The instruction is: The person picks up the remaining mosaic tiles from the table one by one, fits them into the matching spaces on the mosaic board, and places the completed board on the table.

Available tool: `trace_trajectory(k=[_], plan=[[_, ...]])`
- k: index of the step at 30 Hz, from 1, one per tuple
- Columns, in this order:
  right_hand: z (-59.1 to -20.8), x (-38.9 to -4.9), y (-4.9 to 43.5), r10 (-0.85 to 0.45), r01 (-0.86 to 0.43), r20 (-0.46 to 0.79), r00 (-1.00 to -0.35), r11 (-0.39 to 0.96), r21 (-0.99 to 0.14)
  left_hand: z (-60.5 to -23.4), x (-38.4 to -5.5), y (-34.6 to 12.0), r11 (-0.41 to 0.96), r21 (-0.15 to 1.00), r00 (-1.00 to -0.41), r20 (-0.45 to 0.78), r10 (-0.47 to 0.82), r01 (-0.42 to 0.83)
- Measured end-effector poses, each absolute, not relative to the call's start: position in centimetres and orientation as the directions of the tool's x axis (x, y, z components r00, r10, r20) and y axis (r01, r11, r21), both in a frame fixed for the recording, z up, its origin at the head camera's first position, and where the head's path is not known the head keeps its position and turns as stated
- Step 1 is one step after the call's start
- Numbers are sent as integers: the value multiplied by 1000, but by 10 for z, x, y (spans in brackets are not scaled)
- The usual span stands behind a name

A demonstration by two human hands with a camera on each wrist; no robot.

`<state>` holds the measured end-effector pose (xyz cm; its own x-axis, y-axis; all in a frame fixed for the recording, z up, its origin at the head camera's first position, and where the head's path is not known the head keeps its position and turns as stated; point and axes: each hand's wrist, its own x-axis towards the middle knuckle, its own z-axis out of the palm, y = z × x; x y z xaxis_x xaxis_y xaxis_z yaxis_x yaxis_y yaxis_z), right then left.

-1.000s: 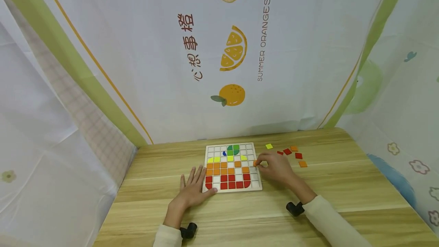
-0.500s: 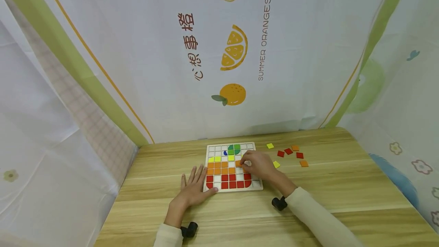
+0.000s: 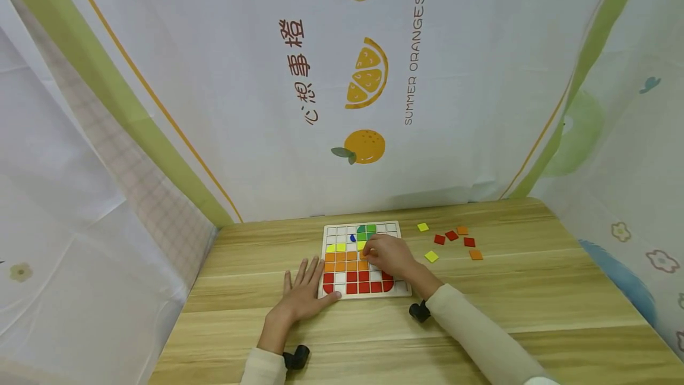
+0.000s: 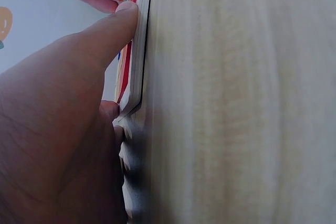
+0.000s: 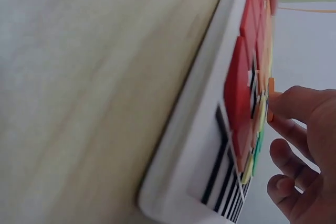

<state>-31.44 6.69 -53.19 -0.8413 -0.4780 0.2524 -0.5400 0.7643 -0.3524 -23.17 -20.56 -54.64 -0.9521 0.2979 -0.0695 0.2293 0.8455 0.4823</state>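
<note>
A white square grid board (image 3: 342, 296) lies on the table, its cells partly filled with red, orange, yellow, green and blue pieces. My left hand (image 3: 302, 299) rests at the board's near left corner, fingers spread along its side and the thumb (image 4: 123, 17) on its near edge. Over the middle of the board, my right hand (image 3: 391, 256) pinches an orange square tile (image 5: 271, 100) between thumb and forefinger. In the right wrist view that tile stands tilted on edge close over the board, while the other fingers curl loosely. The right hand hides part of the board's right side.
Right of the board lie loose tiles on the wooden table (image 3: 481, 325): yellow ones (image 3: 431, 256), several red ones (image 3: 451, 235) and orange ones (image 3: 475, 255). A white curtain printed with oranges (image 3: 364, 147) hangs behind the table's far edge.
My right hand has moved left from the board's right edge to its middle, carrying the orange tile. A yellow tile it covered now shows on the table. The left hand has stayed put.
</note>
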Motion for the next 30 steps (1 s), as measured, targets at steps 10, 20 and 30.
trace_trajectory(k=[10,20,30], plan=[[-532,-314,63,-534,-574,212,-819,755,-316,-540,-231,-201,884,432,-956,-135,258,178],[-530,-313,67,-544,-579,199,-815,751,-317,-543,-232,-203,873,450,-955,-121,269,189],[-525,-313,82,-506,-561,247,-827,769,-305,-550,-234,-205,873,446,-957,-108,271,197]])
